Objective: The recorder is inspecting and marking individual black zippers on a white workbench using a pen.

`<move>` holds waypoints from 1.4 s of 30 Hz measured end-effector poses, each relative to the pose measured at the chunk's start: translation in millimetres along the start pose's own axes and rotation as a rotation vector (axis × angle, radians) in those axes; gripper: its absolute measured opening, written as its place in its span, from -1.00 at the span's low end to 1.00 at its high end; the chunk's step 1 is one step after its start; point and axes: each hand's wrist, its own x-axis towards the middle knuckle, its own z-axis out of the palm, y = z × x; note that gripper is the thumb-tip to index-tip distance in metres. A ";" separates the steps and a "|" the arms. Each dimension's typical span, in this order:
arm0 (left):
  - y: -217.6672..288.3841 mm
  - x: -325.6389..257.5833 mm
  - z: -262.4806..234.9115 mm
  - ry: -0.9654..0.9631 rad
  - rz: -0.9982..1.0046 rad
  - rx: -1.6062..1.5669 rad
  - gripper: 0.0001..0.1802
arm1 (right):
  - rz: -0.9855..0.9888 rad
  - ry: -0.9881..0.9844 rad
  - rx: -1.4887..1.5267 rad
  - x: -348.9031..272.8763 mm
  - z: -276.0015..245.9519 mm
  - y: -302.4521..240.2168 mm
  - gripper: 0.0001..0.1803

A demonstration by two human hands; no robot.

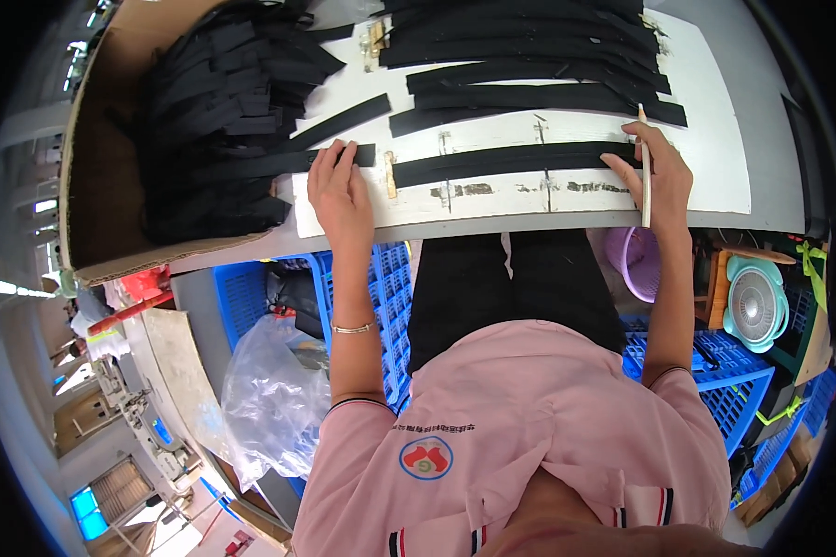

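A black fabric strip (515,162) lies flat across a white marked board (492,198). At its right end, my right hand (664,176) holds a slim white pencil (646,200) between thumb and fingers, with the thumb close to the strip. My left hand (342,200) rests palm down at the board's left edge, fingers stretched over another black strip (366,155) that runs out of the cardboard box. Whether those fingers press on this strip or only lie on it, I cannot tell. More black strips (520,46) lie in rows farther back on the board.
At left stands a cardboard box (102,176) heaped with black strips (223,93). Below the table are blue plastic crates (395,297), a clear plastic bag (274,390), a purple basket (633,265) and a small turquoise fan (757,302). The table's front edge (567,225) runs before me.
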 end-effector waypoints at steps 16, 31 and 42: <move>-32.7 16.2 -25.0 -0.193 0.007 -0.190 -0.67 | 0.192 0.091 -0.006 24.1 20.7 -5.0 -0.46; 74.8 15.1 20.2 -0.142 0.239 -0.341 -0.90 | 0.104 0.177 0.047 22.8 20.9 -0.6 -0.53; 183.7 -1.2 96.1 -0.213 0.293 -0.555 -0.81 | -0.206 0.268 0.141 -34.0 22.0 -19.7 -0.73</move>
